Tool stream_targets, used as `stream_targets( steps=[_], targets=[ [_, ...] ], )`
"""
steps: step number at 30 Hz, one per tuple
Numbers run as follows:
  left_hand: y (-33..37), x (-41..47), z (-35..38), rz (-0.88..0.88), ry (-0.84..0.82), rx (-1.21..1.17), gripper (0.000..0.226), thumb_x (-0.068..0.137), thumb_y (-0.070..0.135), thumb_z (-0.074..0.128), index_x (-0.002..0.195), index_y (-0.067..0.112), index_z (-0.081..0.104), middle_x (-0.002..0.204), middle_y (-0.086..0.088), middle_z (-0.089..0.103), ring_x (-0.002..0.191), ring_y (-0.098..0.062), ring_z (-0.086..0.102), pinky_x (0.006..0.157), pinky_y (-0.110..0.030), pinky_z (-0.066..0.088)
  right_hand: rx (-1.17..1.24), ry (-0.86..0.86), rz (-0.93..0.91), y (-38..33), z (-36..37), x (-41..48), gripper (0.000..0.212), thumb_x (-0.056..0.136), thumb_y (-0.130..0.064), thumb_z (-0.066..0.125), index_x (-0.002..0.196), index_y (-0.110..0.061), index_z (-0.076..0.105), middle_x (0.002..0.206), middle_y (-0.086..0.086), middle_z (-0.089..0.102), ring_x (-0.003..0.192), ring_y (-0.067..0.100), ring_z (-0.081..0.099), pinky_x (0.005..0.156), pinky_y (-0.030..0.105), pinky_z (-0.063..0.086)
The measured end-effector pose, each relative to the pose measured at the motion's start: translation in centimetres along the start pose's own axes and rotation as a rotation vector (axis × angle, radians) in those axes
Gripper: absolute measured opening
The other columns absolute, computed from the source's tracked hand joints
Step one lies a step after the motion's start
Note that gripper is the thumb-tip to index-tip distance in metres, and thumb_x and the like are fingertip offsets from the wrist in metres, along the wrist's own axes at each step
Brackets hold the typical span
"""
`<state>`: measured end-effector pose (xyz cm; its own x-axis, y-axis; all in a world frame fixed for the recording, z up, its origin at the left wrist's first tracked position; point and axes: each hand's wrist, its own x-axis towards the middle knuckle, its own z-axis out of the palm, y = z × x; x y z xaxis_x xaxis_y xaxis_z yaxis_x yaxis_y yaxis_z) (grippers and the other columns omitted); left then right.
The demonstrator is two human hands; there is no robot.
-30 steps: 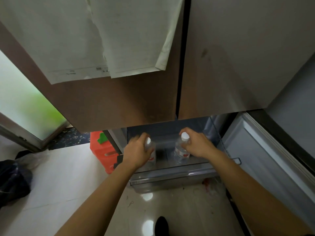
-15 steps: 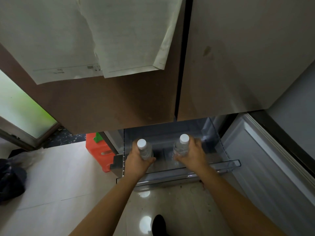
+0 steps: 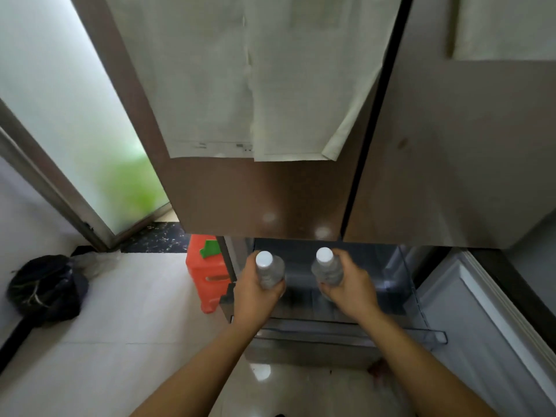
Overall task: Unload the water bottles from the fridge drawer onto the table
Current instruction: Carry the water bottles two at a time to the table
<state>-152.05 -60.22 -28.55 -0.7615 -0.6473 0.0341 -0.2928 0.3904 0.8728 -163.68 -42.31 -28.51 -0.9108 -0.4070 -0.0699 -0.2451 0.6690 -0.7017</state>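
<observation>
The clear plastic fridge drawer (image 3: pixel 346 334) is pulled out at the bottom of the fridge. My left hand (image 3: pixel 255 293) grips one clear water bottle (image 3: pixel 269 270) with a white cap, held upright above the drawer's left side. My right hand (image 3: pixel 350 288) grips a second white-capped water bottle (image 3: pixel 326 269) above the drawer's middle. Both bottles are lifted off the drawer floor. What I can see of the drawer floor between my hands looks bare. No table is in view.
The brown fridge doors (image 3: pixel 270 200) with paper sheets hang right above the drawer. An open lower door (image 3: pixel 481 320) stands at the right. An orange stool (image 3: pixel 207 272) stands left of the drawer, a dark bag (image 3: pixel 45 287) further left. A frosted glass door (image 3: pixel 75 130) is behind.
Both hands closed on the bottles standing in the drawer and raised them out of it. My head has lifted and turned a little to the left.
</observation>
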Motion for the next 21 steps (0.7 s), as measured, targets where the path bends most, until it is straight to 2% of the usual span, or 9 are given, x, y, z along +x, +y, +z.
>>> stream_targets(
  steps=[2,4,5,8,10,12,16,19,21],
  targets=[
    [1.5,-1.3,-1.8,0.034,0.056,-0.03,0.069,0.072,0.035,0.085,0.124,0.049,0.041,0.109,0.027,0.058,0.103,-0.001,0.059,0.084,-0.014,0.042,0.02,0.006,-0.117,-1.5,-0.7,-0.8,0.072,0.076,-0.031,0.081,0.135,-0.045,0.042,0.125,-0.005,0.064,0.111,0.021,0.063,0.083,0.03,0.051],
    [2.7,-3.1,-3.9,0.045,0.136,-0.06,0.08,0.07,0.036,0.087,0.122,0.061,0.031,0.11,0.032,0.055,0.103,0.003,0.057,0.089,-0.015,0.044,0.045,0.02,-0.236,-3.2,-1.0,-1.8,0.073,0.078,-0.032,0.081,0.137,-0.047,0.042,0.132,-0.01,0.061,0.115,0.017,0.061,0.086,0.027,0.049],
    [3.3,-4.2,-5.0,0.034,0.193,-0.063,0.083,0.069,0.037,0.088,0.122,0.06,0.028,0.113,0.029,0.055,0.105,-0.001,0.058,0.091,-0.02,0.048,0.062,0.032,-0.289,-4.2,-1.0,-2.3,0.075,0.078,-0.033,0.082,0.139,-0.047,0.041,0.135,-0.01,0.06,0.117,0.017,0.06,0.088,0.027,0.049],
    [4.2,-8.0,-9.1,0.021,0.391,-0.029,0.086,0.069,0.044,0.086,0.132,0.035,0.028,0.123,0.005,0.06,0.108,-0.017,0.063,0.093,-0.039,0.056,0.127,0.035,-0.4,-7.9,0.3,-4.4,0.083,0.076,-0.034,0.083,0.141,-0.049,0.032,0.136,-0.005,0.059,0.118,0.024,0.059,0.09,0.037,0.052],
    [3.7,-11.0,-12.1,0.034,0.533,0.017,0.082,0.07,0.044,0.086,0.128,0.033,0.028,0.115,0.01,0.061,0.101,-0.015,0.065,0.088,-0.04,0.057,0.185,-0.006,-0.451,-10.4,2.1,-6.1,0.085,0.076,-0.035,0.083,0.138,-0.049,0.026,0.137,-0.001,0.058,0.118,0.03,0.059,0.09,0.046,0.054],
    [3.0,-14.3,-15.1,0.017,0.649,0.048,0.077,0.072,0.038,0.086,0.126,0.036,0.031,0.11,0.018,0.058,0.1,-0.012,0.063,0.088,-0.04,0.055,0.229,-0.06,-0.502,-12.8,4.3,-8.2,0.085,0.076,-0.039,0.083,0.136,-0.049,0.024,0.139,0.001,0.055,0.12,0.031,0.057,0.093,0.05,0.053],
    [1.0,-21.2,-21.3,-0.088,0.817,0.107,0.071,0.074,0.036,0.085,0.128,0.039,0.039,0.112,0.017,0.059,0.102,-0.013,0.061,0.091,-0.045,0.053,0.278,-0.17,-0.632,-17.0,8.4,-14.0,0.083,0.079,-0.039,0.081,0.143,-0.043,0.029,0.139,0.0,0.054,0.121,0.027,0.055,0.091,0.039,0.048],
    [-0.4,-26.6,-25.5,-0.132,0.912,0.163,0.074,0.075,0.036,0.084,0.135,0.035,0.041,0.122,0.012,0.059,0.108,-0.015,0.06,0.092,-0.047,0.054,0.27,-0.247,-0.76,-19.7,10.9,-18.8,0.088,0.082,-0.042,0.078,0.149,-0.049,0.022,0.142,-0.005,0.052,0.123,0.021,0.054,0.091,0.034,0.046],
    [-1.3,-30.3,-27.9,-0.156,0.986,0.175,0.076,0.076,0.035,0.083,0.139,0.032,0.041,0.128,0.008,0.059,0.112,-0.016,0.059,0.095,-0.046,0.054,0.269,-0.305,-0.836,-21.6,12.5,-21.8,0.091,0.082,-0.042,0.077,0.151,-0.049,0.017,0.141,-0.005,0.054,0.122,0.022,0.056,0.091,0.037,0.048]
  ],
)
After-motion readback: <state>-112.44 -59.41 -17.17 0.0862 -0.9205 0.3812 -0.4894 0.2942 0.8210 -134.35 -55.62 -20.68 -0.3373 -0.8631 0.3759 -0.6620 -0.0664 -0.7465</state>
